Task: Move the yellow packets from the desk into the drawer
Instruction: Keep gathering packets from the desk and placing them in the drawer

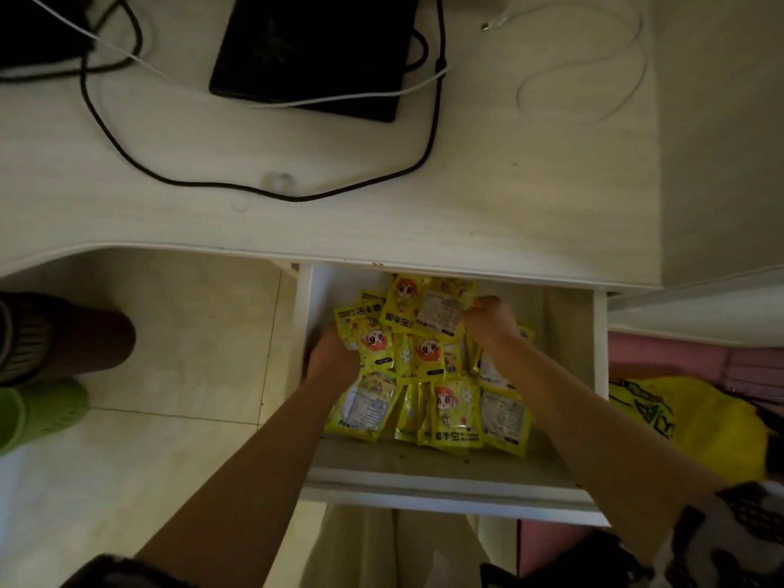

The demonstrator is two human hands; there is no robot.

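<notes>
Head view, looking down. The glossy yellow foil packets printed with a red-haired cartoon figure (428,367) lie heaped in the open white drawer (449,494) at lower centre of the frame; none shows on the pale wood-grain bench (297,231) above it. The left hand (333,354) presses against the heap's left flank. Its fingers are hidden among the packets, so whether they are apart or together cannot be told. The right hand (492,320) is at the heap's upper right, fingers curled onto a packet lying label-side up.

The step in hand appears to be settling the heap. It is best done by drawing both hands inward and downward so the slippery packets lie flat below the drawer's rim.

Edges and room: the bench's front edge overhangs the drawer's far end, where the uppermost packets sit close under it and could catch on closing. Bare drawer floor shows toward the bottom of the frame and along the right wall, giving space to spread the heap. A flat black rectangular device (314,53) and looping black cable (127,163) occupy the upper bench, well apart from the hands.
</notes>
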